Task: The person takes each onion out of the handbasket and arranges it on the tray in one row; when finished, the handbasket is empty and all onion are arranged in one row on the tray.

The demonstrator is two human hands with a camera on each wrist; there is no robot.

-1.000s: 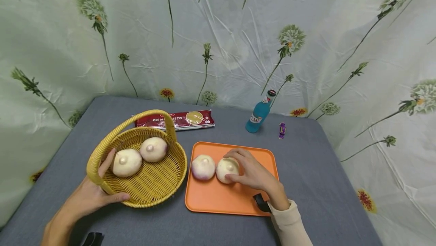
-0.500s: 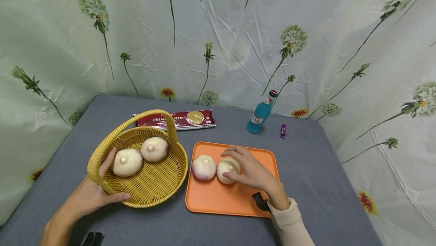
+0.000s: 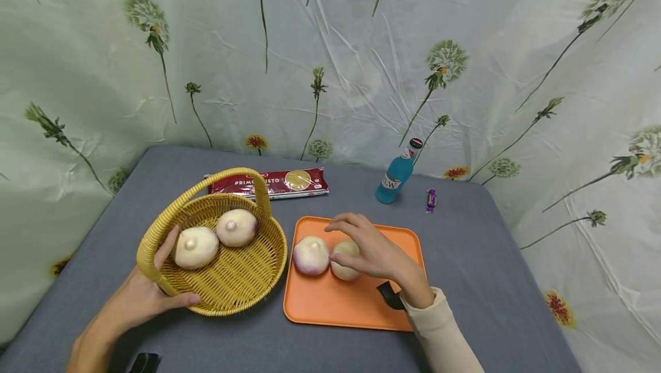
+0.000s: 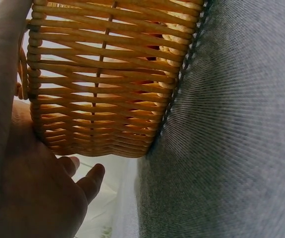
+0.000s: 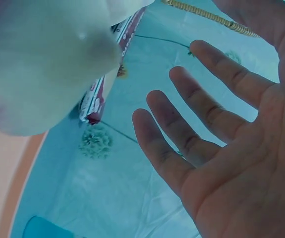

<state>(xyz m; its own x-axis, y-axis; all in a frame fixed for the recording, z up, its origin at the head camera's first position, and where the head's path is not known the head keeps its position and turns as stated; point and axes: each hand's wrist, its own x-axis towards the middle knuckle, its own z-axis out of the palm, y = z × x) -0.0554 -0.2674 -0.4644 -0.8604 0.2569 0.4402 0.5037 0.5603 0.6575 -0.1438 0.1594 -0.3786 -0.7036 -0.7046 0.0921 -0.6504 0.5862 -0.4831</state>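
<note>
Moved: right hand [image 3: 374, 253] has lifted off one turnip [image 3: 343, 273].
Right fingers: spread wide, holding nothing.
Turnip place: on the orange tray [image 3: 335, 307], beside another turnip [image 3: 311, 256].
Left hand [image 3: 139, 299]: holds the yellow basket's [image 3: 240, 288] side, thumb along its rim.
Basket: two more turnips [image 3: 196, 248] inside.
Back: red packet [image 3: 299, 181], blue bottle [image 3: 395, 179].

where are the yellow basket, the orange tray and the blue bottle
Yellow basket [image 3: 234, 274]: head view, bare woven floor inside it
Orange tray [image 3: 343, 304]: head view, bare surface toward its near edge
Blue bottle [image 3: 400, 168]: head view, body above the label
</note>
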